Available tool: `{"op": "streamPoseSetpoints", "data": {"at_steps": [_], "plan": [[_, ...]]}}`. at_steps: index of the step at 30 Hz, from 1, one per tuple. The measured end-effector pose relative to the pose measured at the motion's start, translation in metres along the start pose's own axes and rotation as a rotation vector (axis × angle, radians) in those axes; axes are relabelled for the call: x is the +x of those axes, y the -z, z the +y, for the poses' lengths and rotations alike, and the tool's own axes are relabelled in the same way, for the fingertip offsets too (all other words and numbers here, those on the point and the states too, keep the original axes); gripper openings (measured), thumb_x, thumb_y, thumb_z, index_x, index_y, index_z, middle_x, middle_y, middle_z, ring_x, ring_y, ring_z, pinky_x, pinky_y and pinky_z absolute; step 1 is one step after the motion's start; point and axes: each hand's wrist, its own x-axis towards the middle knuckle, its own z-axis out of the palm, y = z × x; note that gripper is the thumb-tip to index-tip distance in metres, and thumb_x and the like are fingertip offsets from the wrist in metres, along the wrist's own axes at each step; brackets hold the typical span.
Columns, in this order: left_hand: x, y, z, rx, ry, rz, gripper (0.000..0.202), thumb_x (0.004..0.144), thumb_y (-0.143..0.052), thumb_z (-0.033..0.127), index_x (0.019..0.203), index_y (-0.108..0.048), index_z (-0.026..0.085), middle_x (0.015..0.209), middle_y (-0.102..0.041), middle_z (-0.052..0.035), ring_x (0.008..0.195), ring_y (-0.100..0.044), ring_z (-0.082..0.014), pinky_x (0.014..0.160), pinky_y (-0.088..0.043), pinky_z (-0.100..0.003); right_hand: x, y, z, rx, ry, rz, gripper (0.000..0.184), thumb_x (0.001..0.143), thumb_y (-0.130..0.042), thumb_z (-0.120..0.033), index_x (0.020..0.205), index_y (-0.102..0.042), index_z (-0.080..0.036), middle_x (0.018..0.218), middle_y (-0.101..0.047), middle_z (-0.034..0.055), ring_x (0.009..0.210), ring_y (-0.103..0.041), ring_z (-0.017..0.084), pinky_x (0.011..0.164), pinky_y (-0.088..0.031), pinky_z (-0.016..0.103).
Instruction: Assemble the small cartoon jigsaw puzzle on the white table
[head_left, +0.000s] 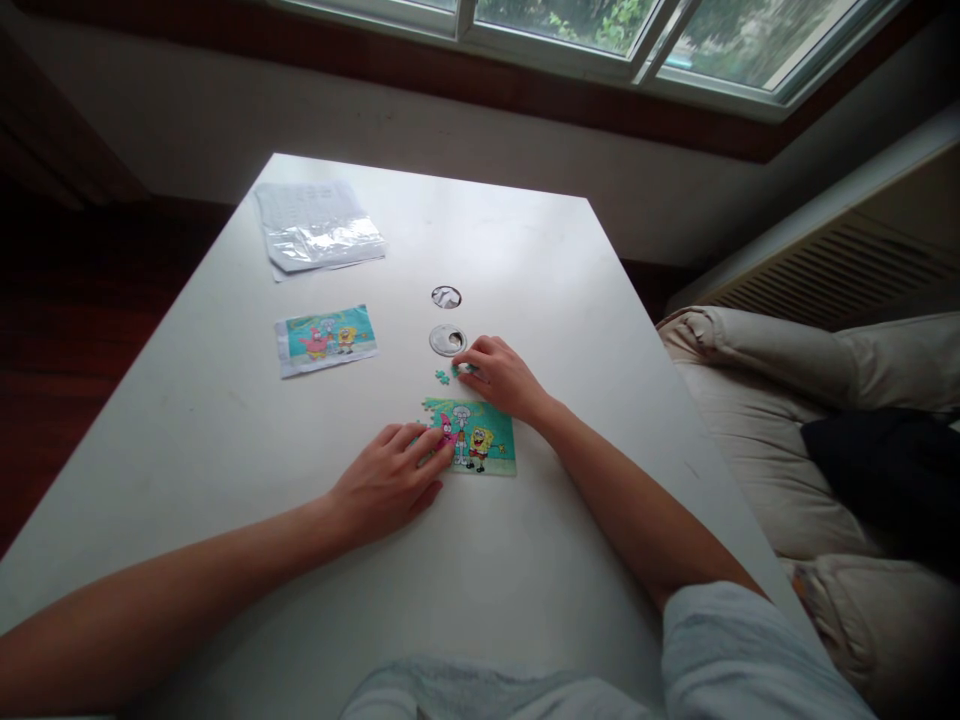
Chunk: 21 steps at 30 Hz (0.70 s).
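Note:
A small cartoon jigsaw puzzle [480, 440] lies on the white table [225, 420], nearly all joined. My left hand [390, 482] rests flat at its left edge, fingers stretched out onto the pink figure. My right hand [499, 375] sits just beyond the puzzle's top edge, fingers curled and pinching a small teal piece [455, 371]. Another loose teal piece [442, 377] lies on the table beside those fingertips.
A printed reference picture [326, 338] lies to the left. A crumpled clear plastic bag [319, 228] sits at the far left. Two round metal tin parts [447, 339] [446, 296] lie beyond my right hand. A cushioned seat [825, 420] stands at the right.

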Motion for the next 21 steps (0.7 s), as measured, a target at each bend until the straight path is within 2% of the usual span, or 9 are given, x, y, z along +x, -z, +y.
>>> {"op": "streamPoseSetpoints", "data": {"at_steps": [4,8,11,14,18,21], "plan": [[0.0,0.0,0.0,0.006,0.002,-0.014,0.046,0.099,-0.054,0.027,0.143,-0.05,0.018,0.14,-0.056,-0.0134,0.119,-0.052,-0.0298,0.101,-0.043,-0.045,0.001,0.002,-0.003,0.0,-0.024,-0.016,0.016,0.093,-0.063,-0.025,0.107,-0.07,-0.023,0.105,-0.06,0.0086,0.101,-0.052,0.025,0.093,-0.044,0.039],[0.001,0.0,0.0,0.014,-0.001,-0.014,0.046,0.099,-0.054,0.027,0.143,-0.05,0.017,0.14,-0.056,-0.0139,0.119,-0.052,-0.03,0.1,-0.044,-0.046,0.003,0.001,-0.008,0.043,-0.065,-0.011,0.015,0.083,-0.068,-0.021,0.098,-0.067,-0.021,0.101,-0.062,0.0071,0.097,-0.053,0.024,0.089,-0.044,0.037],[0.001,-0.001,0.0,0.008,0.0,-0.004,0.045,0.099,-0.054,0.027,0.143,-0.05,0.018,0.139,-0.057,-0.0145,0.119,-0.052,-0.0298,0.099,-0.045,-0.047,0.003,0.001,-0.013,0.145,-0.081,0.029,0.008,0.081,-0.066,-0.018,0.087,-0.063,-0.021,0.09,-0.064,0.0036,0.092,-0.054,0.021,0.086,-0.043,0.035],[0.001,-0.001,0.0,0.004,-0.005,0.005,0.045,0.099,-0.054,0.027,0.142,-0.051,0.017,0.139,-0.057,-0.015,0.119,-0.053,-0.0298,0.099,-0.045,-0.047,0.003,0.004,-0.023,0.313,-0.097,0.026,0.004,0.083,-0.066,-0.022,0.083,-0.062,-0.021,0.083,-0.065,0.0003,0.083,-0.057,0.017,0.08,-0.043,0.03],[0.001,-0.001,0.0,-0.003,-0.014,0.003,0.042,0.099,-0.053,0.026,0.14,-0.053,0.017,0.139,-0.057,-0.014,0.121,-0.053,-0.0303,0.1,-0.045,-0.047,0.001,0.002,-0.039,0.497,-0.118,-0.04,0.009,0.086,-0.065,-0.026,0.094,-0.066,-0.021,0.083,-0.067,-0.0017,0.078,-0.061,0.013,0.072,-0.044,0.026],[0.002,-0.001,0.001,-0.01,-0.017,-0.002,0.038,0.1,-0.05,0.026,0.137,-0.055,0.017,0.136,-0.059,-0.013,0.123,-0.053,-0.0304,0.102,-0.044,-0.046,0.001,-0.005,-0.047,0.49,-0.036,-0.066,0.019,0.089,-0.063,-0.021,0.106,-0.07,-0.023,0.088,-0.07,-0.0007,0.082,-0.062,0.014,0.08,-0.046,0.027]]}}
